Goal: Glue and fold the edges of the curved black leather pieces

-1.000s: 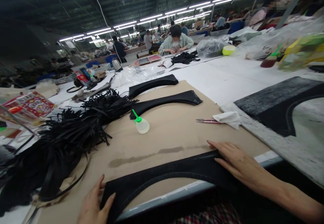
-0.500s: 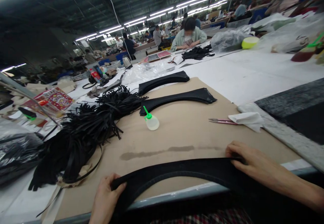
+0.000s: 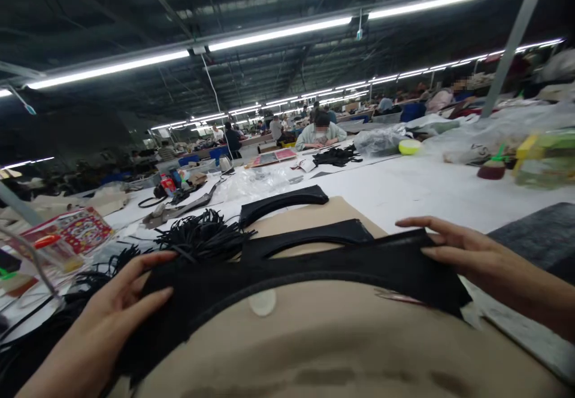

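Black curved piece (image 3: 314,266) raised over the desk (image 3: 386,188), held by both ends.
Left hand (image 3: 119,293) grips its left end, thumb in front; similar pieces (image 3: 341,230) lie toward the brown sheet's (image 3: 323,308) far edge; right hand (image 3: 469,254) grips the right end, forefinger extended, presumably keeping it spread.

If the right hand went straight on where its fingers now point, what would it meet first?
The right hand would first meet the black piece in its own grip; past that, the curved black stack behind looks next in line, though depth is unclear.
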### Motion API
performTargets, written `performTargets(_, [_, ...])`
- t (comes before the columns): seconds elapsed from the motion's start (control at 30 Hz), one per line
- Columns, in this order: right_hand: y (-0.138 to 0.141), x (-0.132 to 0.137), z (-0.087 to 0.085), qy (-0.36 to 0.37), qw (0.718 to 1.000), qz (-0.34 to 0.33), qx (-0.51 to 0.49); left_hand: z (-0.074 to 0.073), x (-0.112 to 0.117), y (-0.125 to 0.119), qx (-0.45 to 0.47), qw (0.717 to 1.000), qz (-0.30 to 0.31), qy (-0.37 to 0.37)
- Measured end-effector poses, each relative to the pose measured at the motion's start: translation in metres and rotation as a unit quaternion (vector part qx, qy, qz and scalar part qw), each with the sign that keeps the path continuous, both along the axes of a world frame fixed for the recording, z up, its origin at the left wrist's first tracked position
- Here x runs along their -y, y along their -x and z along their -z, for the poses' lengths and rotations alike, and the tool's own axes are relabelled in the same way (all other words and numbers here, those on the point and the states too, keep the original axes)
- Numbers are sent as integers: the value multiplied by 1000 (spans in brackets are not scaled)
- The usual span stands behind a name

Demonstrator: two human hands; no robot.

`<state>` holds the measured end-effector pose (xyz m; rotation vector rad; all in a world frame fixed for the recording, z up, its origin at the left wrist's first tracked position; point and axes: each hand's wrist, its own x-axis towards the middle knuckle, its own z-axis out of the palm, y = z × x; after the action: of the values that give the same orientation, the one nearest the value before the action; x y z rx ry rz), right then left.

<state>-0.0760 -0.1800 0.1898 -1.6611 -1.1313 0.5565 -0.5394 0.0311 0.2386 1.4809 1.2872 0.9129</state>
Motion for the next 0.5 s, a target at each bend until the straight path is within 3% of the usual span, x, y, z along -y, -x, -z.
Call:
performTargets(0.1, [-20, -46, -27, -24, 994, -32, -105, -32, -47, -47, 0, 998, 52, -26])
performTargets(0.2, [-45, -97, -25, -31, 995, -12, -95, -26, -102, -86, -10, 995, 91, -48])
performTargets(0.33, [-73, -153, 18, 19, 998, 16, -52, 25, -164, -126, -12, 992, 120, -33])
performTargets(0.5, [-93, -191, 85, 79, 996, 34, -1, 102, -199, -156, -55, 989, 138, -3])
